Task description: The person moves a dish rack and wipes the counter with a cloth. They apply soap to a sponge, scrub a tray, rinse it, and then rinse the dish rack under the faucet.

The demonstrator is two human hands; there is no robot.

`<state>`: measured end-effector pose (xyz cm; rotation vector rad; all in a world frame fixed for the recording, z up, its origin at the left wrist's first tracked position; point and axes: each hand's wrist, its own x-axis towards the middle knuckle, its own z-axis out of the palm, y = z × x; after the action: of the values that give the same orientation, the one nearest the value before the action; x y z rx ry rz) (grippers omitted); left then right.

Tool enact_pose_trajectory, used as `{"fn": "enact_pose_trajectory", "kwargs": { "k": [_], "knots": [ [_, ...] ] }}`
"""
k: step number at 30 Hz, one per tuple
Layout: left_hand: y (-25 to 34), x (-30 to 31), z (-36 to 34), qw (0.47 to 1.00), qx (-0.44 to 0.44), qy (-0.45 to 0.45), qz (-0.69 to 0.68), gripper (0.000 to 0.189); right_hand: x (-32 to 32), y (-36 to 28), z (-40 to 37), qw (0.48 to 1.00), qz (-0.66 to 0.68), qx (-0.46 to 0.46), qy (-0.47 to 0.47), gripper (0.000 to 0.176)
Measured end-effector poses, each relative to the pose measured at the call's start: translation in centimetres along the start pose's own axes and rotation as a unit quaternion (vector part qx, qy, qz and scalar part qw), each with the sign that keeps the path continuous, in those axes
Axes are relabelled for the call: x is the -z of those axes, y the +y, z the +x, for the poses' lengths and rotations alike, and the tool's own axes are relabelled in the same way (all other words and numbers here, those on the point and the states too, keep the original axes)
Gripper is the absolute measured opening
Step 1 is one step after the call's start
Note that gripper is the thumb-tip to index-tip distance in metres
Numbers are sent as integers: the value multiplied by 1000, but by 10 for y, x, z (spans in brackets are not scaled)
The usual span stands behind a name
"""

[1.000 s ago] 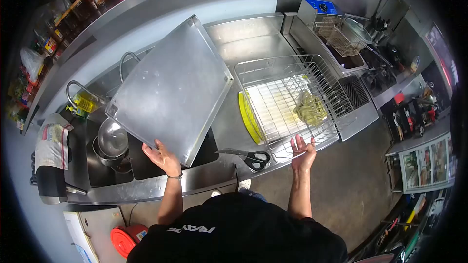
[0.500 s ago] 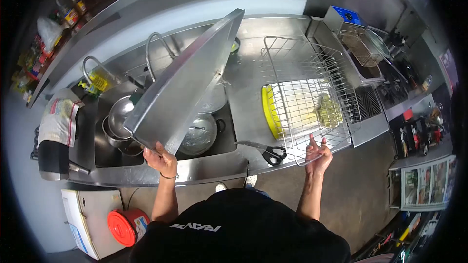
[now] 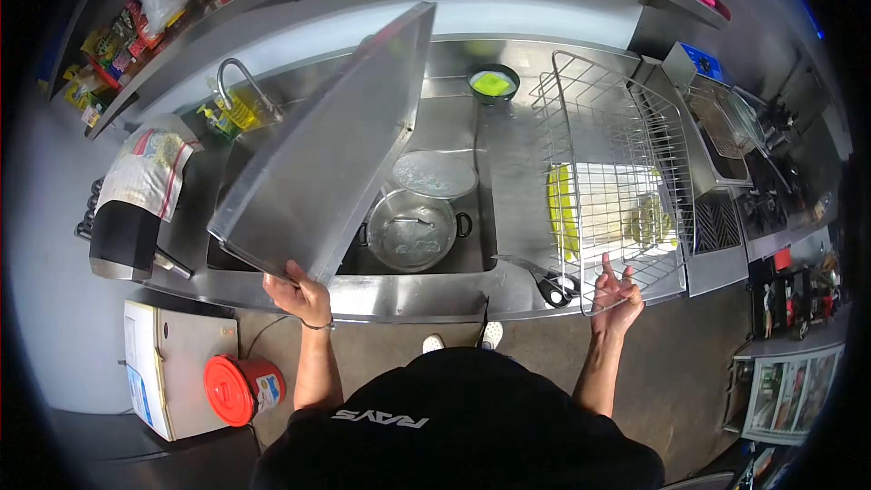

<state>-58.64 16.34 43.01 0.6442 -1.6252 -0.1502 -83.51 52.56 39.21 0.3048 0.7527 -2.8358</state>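
My left hand grips the near corner of a large flat metal tray, which stands tilted on edge over the sink. My right hand holds the near end of a wire dish rack, some fingers spread against its wires. Through the mesh I see a white cutting board with a yellow-green edge and green vegetables. Scissors with black handles lie left of my right hand. In the sink's right basin sits a lidded pot; the tray hides most of the left basin.
A black bowl with a green sponge stands at the counter's back. Left of the sink are a faucet, soap bottles and a draped cloth. A fryer is at right. A red-lidded bucket stands on the floor.
The view has turned, so the scene sits farther right. The tray has shifted left relative to the sink, uncovering more of the lidded pot and the bowl. Both hands keep their holds.
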Motion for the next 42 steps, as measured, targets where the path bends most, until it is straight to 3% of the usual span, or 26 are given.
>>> {"fn": "enact_pose_trajectory", "kwargs": {
  "k": [2,4,5,9,13,15,16,17,18,21,27,29,30,31,33,39,41,42],
  "knots": [
    [3,-1,-3,999,43,9,-31,19,-6,6,-6,1000,15,-20,-12,55],
    [9,-8,-13,970,188,14,-156,30,-14,17,-16,1000,-14,-22,5,65],
    [11,-12,-20,967,192,4,-170,30,-21,25,-22,999,-38,-13,26,68],
    [34,-33,-50,866,388,-51,-312,39,-36,54,-40,996,-52,-57,-38,74],
    [44,-69,-66,805,414,-69,-419,35,-56,92,-53,992,13,-73,-104,74],
    [35,-82,-78,709,498,-130,-483,38,-57,113,-60,983,37,-73,-162,66],
    [30,-88,-84,618,565,-114,-535,31,-63,118,-65,985,22,-89,-148,66],
    [25,-93,-90,606,569,-161,-533,36,-65,126,-66,984,15,-102,-142,66],
    [-18,-112,-129,548,581,-189,-571,38,-70,130,-68,984,-11,-104,-142,65],
    [27,-105,-106,545,604,-207,-543,64,-78,139,-70,981,-44,-125,-142,64],
    [-14,-92,-123,535,570,-177,-598,58,-82,155,-71,972,-95,-157,-146,64],
    [-23,-69,-115,604,671,-91,-420,55,-80,160,-72,967,-87,-179,-158,63],
    [-29,-56,-111,669,616,-115,-401,34,-79,162,-73,966,-73,-189,-160,62],
    [-26,-36,-98,590,652,-108,-463,26,-79,163,-73,963,-78,-201,-163,62],
    [-20,-13,-87,687,585,-97,-420,21,-81,165,-73,959,-76,-229,-149,59],
    [-64,56,-92,758,572,-128,-285,24,-80,168,-77,949,-68,-275,-141,53],
    [-59,76,-85,742,580,-96,-322,27,-79,168,-78,947,-57,-274,-156,52],
    [-75,92,-91,697,633,-58,-332,25,-77,168,-77,947,-60,-280,-145,52]
  ]
}}
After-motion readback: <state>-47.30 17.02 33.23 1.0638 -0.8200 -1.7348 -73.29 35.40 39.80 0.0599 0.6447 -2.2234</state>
